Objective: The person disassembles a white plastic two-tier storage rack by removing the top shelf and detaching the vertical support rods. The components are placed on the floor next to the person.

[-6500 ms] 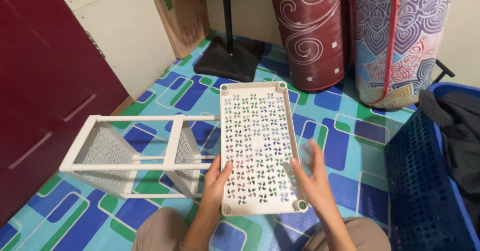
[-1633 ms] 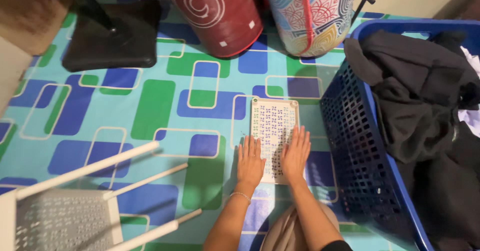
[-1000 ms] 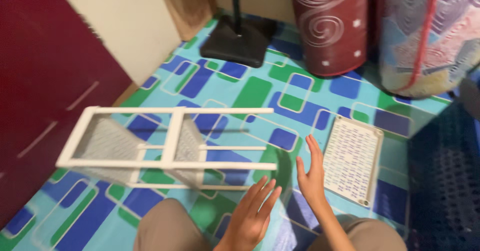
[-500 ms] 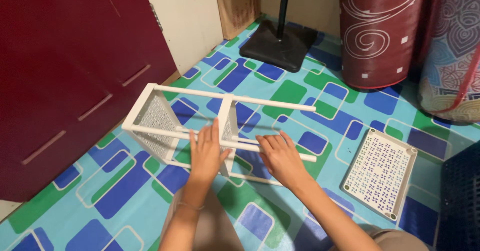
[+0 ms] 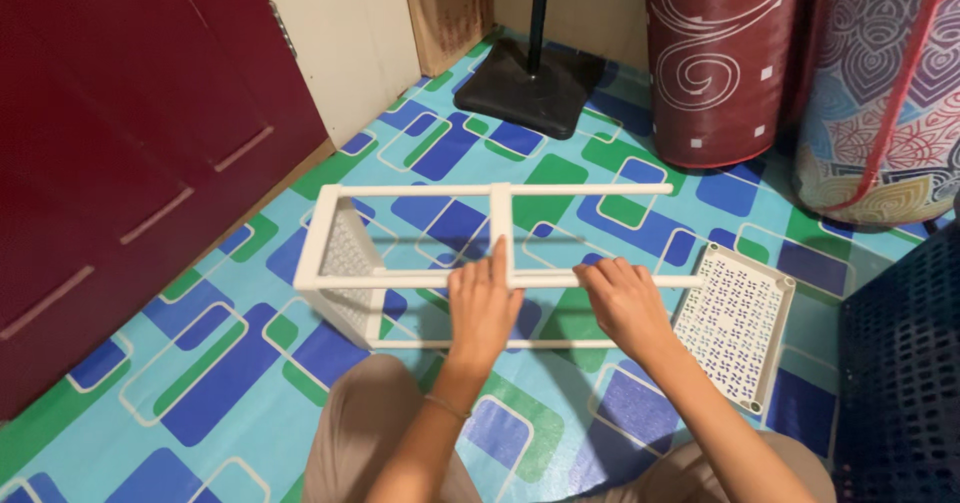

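Your left hand [image 5: 483,305] and right hand [image 5: 626,301] gripping near rod of white plastic rack [image 5: 420,263] lying sideways on patterned floor [image 5: 230,363]; perforated tray [image 5: 735,323] resting just right.

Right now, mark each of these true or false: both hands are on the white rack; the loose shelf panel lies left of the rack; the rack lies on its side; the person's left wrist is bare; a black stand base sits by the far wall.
1. Both hands are on the white rack. True: the left hand and right hand grip its near rail.
2. The loose shelf panel lies left of the rack. False: it lies to its right.
3. The rack lies on its side. True.
4. The left wrist is bare. False: it wears a thin bracelet.
5. A black stand base sits by the far wall. True.
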